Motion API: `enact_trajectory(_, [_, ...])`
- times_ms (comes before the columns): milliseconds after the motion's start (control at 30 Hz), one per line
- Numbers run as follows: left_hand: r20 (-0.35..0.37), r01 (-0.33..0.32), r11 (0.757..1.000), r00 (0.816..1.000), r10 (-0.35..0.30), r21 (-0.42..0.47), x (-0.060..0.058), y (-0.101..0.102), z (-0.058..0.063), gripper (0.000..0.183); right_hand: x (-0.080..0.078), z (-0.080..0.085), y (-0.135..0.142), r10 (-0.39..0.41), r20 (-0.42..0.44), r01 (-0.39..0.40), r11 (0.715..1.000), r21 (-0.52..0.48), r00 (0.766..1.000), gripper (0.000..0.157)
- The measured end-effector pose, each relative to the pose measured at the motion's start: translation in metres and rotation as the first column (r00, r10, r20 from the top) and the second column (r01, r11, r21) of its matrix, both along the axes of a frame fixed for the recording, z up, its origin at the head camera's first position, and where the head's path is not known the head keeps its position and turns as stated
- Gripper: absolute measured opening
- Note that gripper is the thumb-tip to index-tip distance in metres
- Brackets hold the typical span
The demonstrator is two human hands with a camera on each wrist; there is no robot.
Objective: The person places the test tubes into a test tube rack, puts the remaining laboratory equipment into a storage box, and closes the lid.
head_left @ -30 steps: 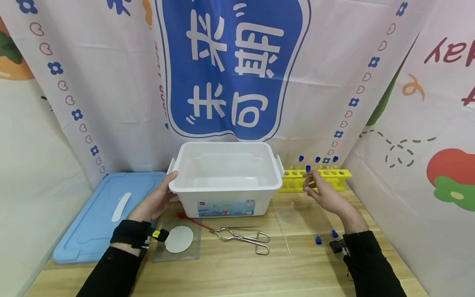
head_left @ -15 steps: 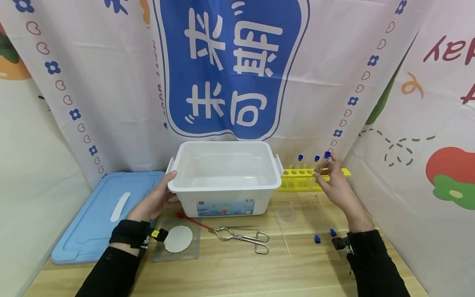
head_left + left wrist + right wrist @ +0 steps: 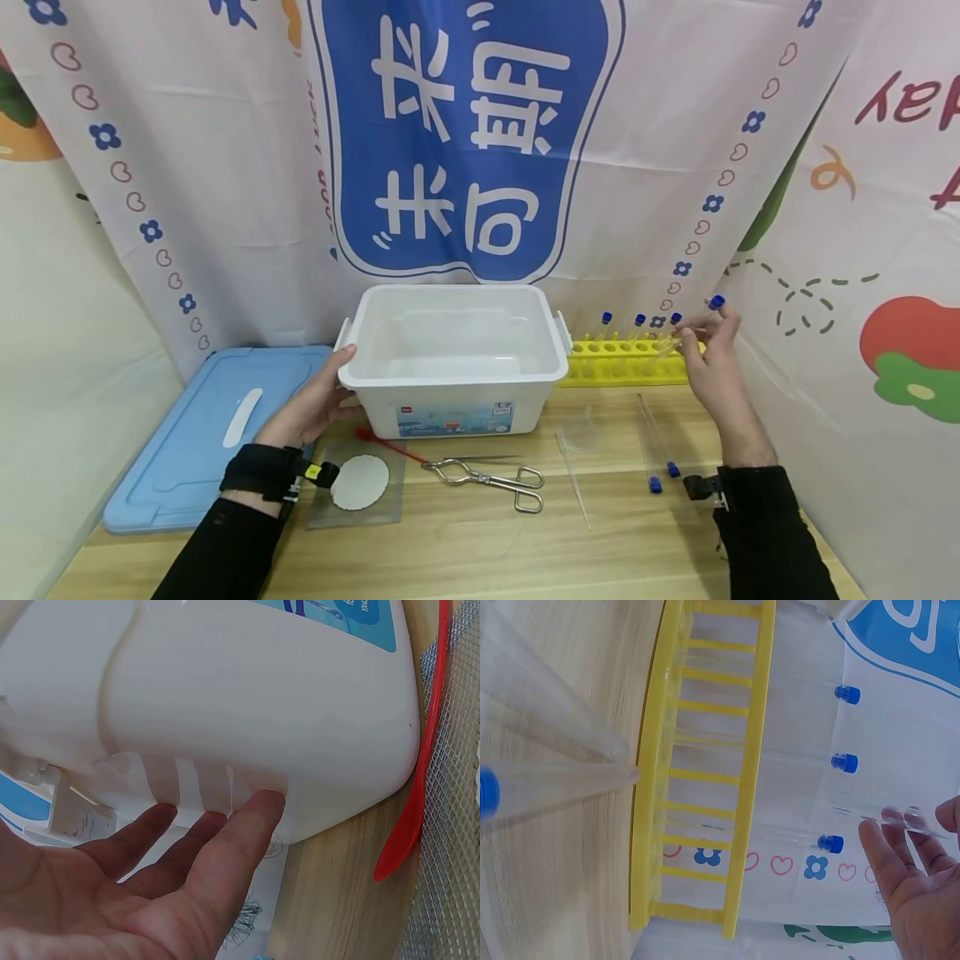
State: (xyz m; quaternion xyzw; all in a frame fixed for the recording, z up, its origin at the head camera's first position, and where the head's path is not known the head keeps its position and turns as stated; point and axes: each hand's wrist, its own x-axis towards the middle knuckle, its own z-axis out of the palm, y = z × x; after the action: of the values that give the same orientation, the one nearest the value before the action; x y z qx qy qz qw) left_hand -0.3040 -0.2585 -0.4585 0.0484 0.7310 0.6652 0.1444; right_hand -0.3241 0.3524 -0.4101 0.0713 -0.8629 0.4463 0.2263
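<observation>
My right hand [image 3: 716, 371] pinches a clear test tube [image 3: 855, 808] with a blue cap [image 3: 717, 302]. The tube is tilted, its lower end towards the left, over the right part of the yellow test tube rack [image 3: 630, 371]. Three other blue-capped tubes stand in the rack; one cap [image 3: 844, 763] shows mid-row in the right wrist view. At the left end of the white plastic bin [image 3: 453, 404], my left hand [image 3: 311, 408] touches the outer wall. In the left wrist view, its loosely extended fingers [image 3: 240, 840] rest against that wall.
Two capped tubes [image 3: 651, 442] lie on the table before the rack. Crucible tongs [image 3: 487, 480], a red spoon [image 3: 405, 832], wire gauze [image 3: 393, 504] with a white disc, a thin rod [image 3: 573, 483] and a clear funnel-like piece [image 3: 581, 433] lie in front. A blue lid [image 3: 180, 467] lies left.
My right hand has moved right and slightly up along the rack with the test tube, which has tipped over. One tube on the table has rolled right. My left hand stays on the bin.
</observation>
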Motion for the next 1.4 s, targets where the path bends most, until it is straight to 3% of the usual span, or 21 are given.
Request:
enact_trajectory(367, [0.009,-0.005,1.0,1.0,0.005,0.002,-0.001,-0.001,-0.001,0.096,0.002,0.001,0.016,-0.159,0.038,0.16,0.985,-0.056,0.987,0.051])
enact_trajectory(633, [0.0,0.01,1.0,1.0,-0.01,-0.002,-0.002,-0.002,-0.001,0.097,-0.007,-0.01,0.033,-0.252,0.065,0.259,0.955,-0.147,0.966,0.041])
enact_trajectory(933, [0.0,0.01,1.0,1.0,-0.01,0.002,-0.001,-0.001,0.001,0.097,-0.012,-0.023,0.049,-0.224,0.113,0.243,0.948,-0.205,0.968,0.033])
enact_trajectory(1400, [0.008,-0.005,1.0,1.0,0.005,0.005,-0.001,0.0,0.0,0.098,-0.015,-0.035,0.051,-0.204,0.165,0.231,0.958,-0.167,0.965,0.045])
